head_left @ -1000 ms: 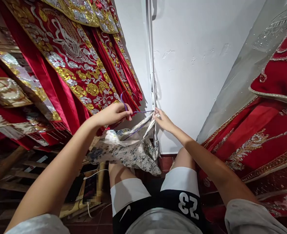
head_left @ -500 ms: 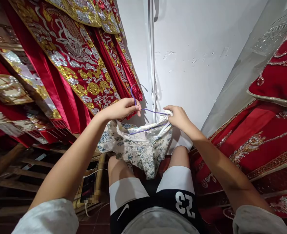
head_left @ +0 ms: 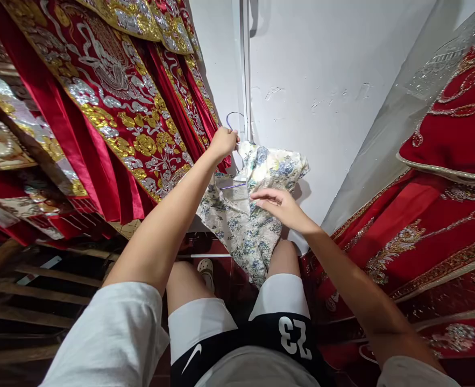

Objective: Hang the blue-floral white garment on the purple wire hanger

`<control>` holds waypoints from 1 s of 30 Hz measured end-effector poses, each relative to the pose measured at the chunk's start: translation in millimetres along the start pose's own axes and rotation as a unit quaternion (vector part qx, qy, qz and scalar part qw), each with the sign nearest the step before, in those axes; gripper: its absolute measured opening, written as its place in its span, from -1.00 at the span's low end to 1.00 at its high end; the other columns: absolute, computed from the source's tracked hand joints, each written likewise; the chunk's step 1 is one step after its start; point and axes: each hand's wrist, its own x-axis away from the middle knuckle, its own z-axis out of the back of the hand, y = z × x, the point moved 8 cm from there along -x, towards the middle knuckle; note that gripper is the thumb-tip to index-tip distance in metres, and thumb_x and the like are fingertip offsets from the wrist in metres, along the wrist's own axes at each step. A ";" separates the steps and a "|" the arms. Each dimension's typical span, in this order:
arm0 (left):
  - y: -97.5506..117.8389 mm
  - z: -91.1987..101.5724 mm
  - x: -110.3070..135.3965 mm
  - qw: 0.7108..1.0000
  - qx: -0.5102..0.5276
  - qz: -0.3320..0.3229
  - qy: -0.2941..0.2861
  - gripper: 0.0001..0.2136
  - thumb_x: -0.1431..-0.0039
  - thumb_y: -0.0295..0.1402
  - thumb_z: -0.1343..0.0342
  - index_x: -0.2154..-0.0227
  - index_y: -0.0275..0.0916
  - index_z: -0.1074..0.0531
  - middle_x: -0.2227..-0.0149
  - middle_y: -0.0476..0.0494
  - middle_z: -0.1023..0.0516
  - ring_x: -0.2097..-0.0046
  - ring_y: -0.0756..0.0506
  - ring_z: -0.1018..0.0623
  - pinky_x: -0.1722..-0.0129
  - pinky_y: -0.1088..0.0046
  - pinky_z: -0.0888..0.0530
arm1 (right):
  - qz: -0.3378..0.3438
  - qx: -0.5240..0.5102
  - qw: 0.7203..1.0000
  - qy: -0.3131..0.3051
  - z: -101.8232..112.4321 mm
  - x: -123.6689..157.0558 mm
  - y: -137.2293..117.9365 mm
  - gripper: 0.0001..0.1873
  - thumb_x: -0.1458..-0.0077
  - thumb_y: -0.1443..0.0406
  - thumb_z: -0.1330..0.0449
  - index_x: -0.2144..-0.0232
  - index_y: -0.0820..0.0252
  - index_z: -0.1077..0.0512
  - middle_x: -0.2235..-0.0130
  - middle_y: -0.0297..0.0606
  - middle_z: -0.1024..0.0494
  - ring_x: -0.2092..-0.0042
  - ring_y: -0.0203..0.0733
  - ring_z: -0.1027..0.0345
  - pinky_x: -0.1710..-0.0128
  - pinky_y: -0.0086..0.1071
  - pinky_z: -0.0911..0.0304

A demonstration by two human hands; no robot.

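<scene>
A purple hanger (head_left: 233,186) sits inside a short-sleeved floral shirt (head_left: 237,236), white with blue and yellow flowers. My left hand (head_left: 224,142) is closed round the hanger just below its hook, which sticks up above the fingers. The shirt hangs from the hanger with its neckline open, one sleeve spread toward the right, its lower part dangling above my knees. My right hand (head_left: 281,205) is at the shirt's front edge, fingers stretched out, with thumb and forefinger slightly apart against the cloth.
Red embroidered garments (head_left: 140,107) hang on the left, and more red beaded garments (head_left: 431,215) hang on the right beside a translucent cover (head_left: 366,145). A white wall (head_left: 302,70) with a vertical metal strip (head_left: 246,70) stands ahead. Wooden slats (head_left: 51,295) lie low on the left.
My left hand has moved up and away with the hanger, lifting the shirt. My right hand has let go of the shoulder and shifted down to the front edge. The right sleeve is now spread out.
</scene>
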 end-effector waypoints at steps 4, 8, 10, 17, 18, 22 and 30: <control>6.3 -18.6 4.3 0.998 0.034 0.023 -0.044 -0.75 -0.28 -0.39 0.09 0.49 -0.27 -0.38 0.59 -0.12 -0.33 0.46 -0.09 -0.38 0.27 0.30 -0.43 | -0.077 0.054 0.995 -0.025 -2.5 8.3 36.7 -0.69 -0.22 0.07 -0.19 0.26 0.16 -0.58 0.16 -0.15 -0.65 0.15 -0.09 -0.51 0.18 -0.26 -0.37; 8.1 -21.4 21.8 0.998 0.017 0.007 -0.061 -0.72 -0.33 -0.34 0.14 0.47 -0.24 -0.35 0.61 -0.09 -0.35 0.47 -0.10 -0.41 0.27 0.31 -0.43 | -0.206 0.221 0.951 -0.071 -17.1 13.0 87.8 -0.38 -0.18 -0.22 -0.12 0.60 0.14 -0.40 0.50 -0.18 -0.53 0.43 -0.09 -0.40 0.32 -0.25 -0.27; 9.6 -21.6 26.5 0.997 -0.049 -0.006 -0.059 -0.76 -0.31 -0.33 0.10 0.42 -0.26 -0.38 0.52 -0.19 -0.47 0.35 -0.18 -0.51 0.18 0.27 -0.45 | -0.269 0.263 0.922 -0.091 -29.6 11.3 114.2 -0.26 -0.20 -0.30 0.02 0.68 0.12 -0.31 0.55 -0.13 -0.50 0.46 -0.05 -0.39 0.28 -0.20 -0.27; 1.2 -36.8 36.8 0.961 -0.272 -0.036 -0.022 -0.71 -0.25 -0.36 0.01 0.03 -0.39 -0.38 0.05 -0.54 -0.55 -0.06 -0.46 -0.51 -0.08 -0.06 -0.39 | -0.409 0.231 0.882 -0.040 -72.0 -16.0 192.2 -0.31 -0.35 -0.12 0.09 0.46 0.27 -0.53 0.45 0.05 -0.61 0.27 0.10 -0.54 0.13 -0.14 -0.34; 0.8 -37.0 41.7 0.960 -0.275 -0.061 -0.003 -0.71 -0.23 -0.37 -0.01 0.03 -0.38 -0.38 0.03 -0.53 -0.54 -0.10 -0.47 -0.48 -0.11 -0.09 -0.37 | -0.418 0.233 0.878 -0.023 -74.0 -17.7 201.8 -0.40 -0.35 -0.05 0.01 0.40 0.29 -0.55 0.42 0.07 -0.63 0.22 0.12 -0.55 0.13 -0.16 -0.34; 0.1 -28.9 97.5 0.947 -0.219 -0.206 0.114 -0.65 -0.23 -0.36 -0.05 -0.08 -0.29 -0.33 -0.19 -0.47 -0.38 -0.27 -0.41 -0.30 -0.25 -0.08 -0.24 | -0.419 0.183 0.889 0.019 -78.3 -8.2 233.8 -0.60 -0.33 0.14 -0.05 0.35 0.30 -0.55 0.37 0.02 -0.65 0.28 -0.01 -0.55 0.25 -0.31 -0.35; -102.9 -120.3 278.5 0.992 -0.052 -0.088 0.068 -0.79 -0.14 -0.49 0.01 0.15 -0.25 -0.30 0.15 -0.29 -0.43 0.06 -0.26 -0.44 0.03 0.12 -0.42 | -0.369 -0.012 0.926 0.080 -79.7 37.8 238.7 -0.58 -0.27 0.16 -0.10 0.61 0.18 -0.32 0.58 -0.32 -0.45 0.62 -0.36 -0.21 0.59 -0.47 -0.11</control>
